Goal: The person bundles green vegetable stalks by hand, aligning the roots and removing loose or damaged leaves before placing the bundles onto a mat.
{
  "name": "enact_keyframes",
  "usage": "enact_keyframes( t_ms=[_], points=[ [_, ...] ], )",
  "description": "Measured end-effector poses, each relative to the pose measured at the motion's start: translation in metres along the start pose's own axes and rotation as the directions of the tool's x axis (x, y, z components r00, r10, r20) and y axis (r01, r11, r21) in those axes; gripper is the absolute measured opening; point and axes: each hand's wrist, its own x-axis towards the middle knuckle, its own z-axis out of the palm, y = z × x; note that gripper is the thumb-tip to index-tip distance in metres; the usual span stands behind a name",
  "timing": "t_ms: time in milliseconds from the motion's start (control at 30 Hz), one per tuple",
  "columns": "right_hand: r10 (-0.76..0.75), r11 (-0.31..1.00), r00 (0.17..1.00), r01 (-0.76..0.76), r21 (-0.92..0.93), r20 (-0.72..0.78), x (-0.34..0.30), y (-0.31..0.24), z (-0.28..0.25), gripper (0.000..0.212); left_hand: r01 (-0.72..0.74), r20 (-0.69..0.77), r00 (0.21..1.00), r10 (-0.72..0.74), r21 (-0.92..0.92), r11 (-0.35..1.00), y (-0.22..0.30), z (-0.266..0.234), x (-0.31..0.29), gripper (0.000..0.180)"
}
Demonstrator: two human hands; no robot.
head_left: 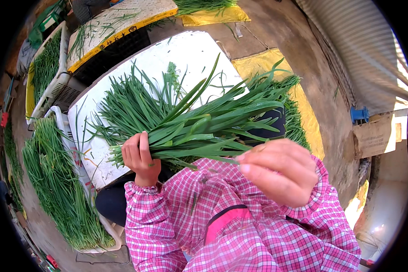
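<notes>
My left hand (141, 157) is closed round the pale stem ends of a bunch of garlic chives (208, 124). The long green leaves fan out to the right over my lap. My right hand (281, 170) is pinched in front of my chest, with a thin chive leaf running to its fingertips. Behind the bunch, a loose pile of chives (129, 102) lies on a white board (186, 50), beside a small light-green leafy sprig (172, 75).
A white crate (115, 226) heaped with chives stands at the left, another crate (61, 77) behind it. Farther back is a yellow-edged board (136, 16). Chives lie on a yellow sheet (315, 131) to my right. A blue spool (359, 114) sits near a cardboard box (374, 138).
</notes>
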Motion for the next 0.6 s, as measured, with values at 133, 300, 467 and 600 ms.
enact_keyframes(
  t_ms=[133,300,467,600],
  points=[
    [-0.038,0.989,0.994,0.023,0.145,0.101,-0.023,-0.020,0.022,0.021,0.013,0.004,1.000,-0.013,-0.018,1.000,0.003,0.002,0.004,0.028],
    [0.147,0.929,0.936,-0.242,0.282,0.320,-0.048,-0.013,0.045,0.019,0.199,0.107,0.976,-0.190,-0.075,0.977,0.007,0.002,0.005,0.031],
    [0.198,0.962,0.967,-0.223,0.160,0.160,-0.047,-0.001,0.046,0.022,0.388,0.263,0.909,-0.323,-0.248,0.888,0.021,0.001,0.006,0.039],
    [0.192,0.981,0.981,-0.191,0.046,-0.022,-0.029,0.010,0.045,0.026,0.460,0.381,0.866,-0.325,-0.351,0.815,0.032,0.001,0.006,0.042]
  ],
)
